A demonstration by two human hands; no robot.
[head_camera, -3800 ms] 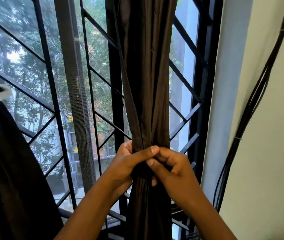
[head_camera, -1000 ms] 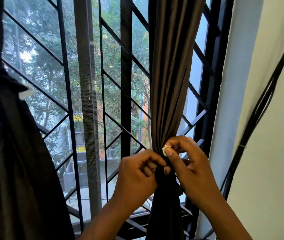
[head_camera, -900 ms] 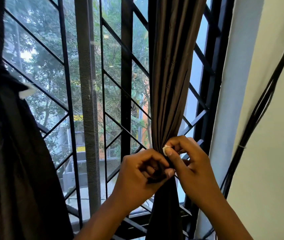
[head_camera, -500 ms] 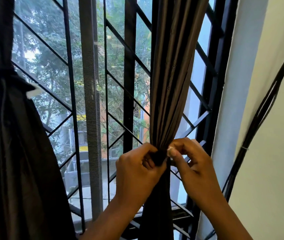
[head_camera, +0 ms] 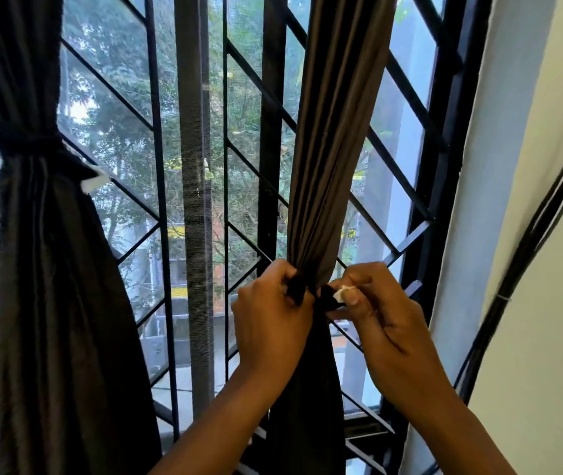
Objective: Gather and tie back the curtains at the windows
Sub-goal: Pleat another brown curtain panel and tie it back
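The left hand (head_camera: 270, 323) has its fingers curled around one end of the dark tie (head_camera: 311, 294) — the right hand (head_camera: 383, 323) pinches the other end, with its white tag (head_camera: 340, 293), between thumb and fingertips. The tie goes around the gathered brown curtain (head_camera: 328, 159), in front of the window grille (head_camera: 259, 97). Left of this curtain, well apart, a second curtain (head_camera: 50, 269) hangs already tied. Right of it, black cables (head_camera: 527, 255) run along the wall.
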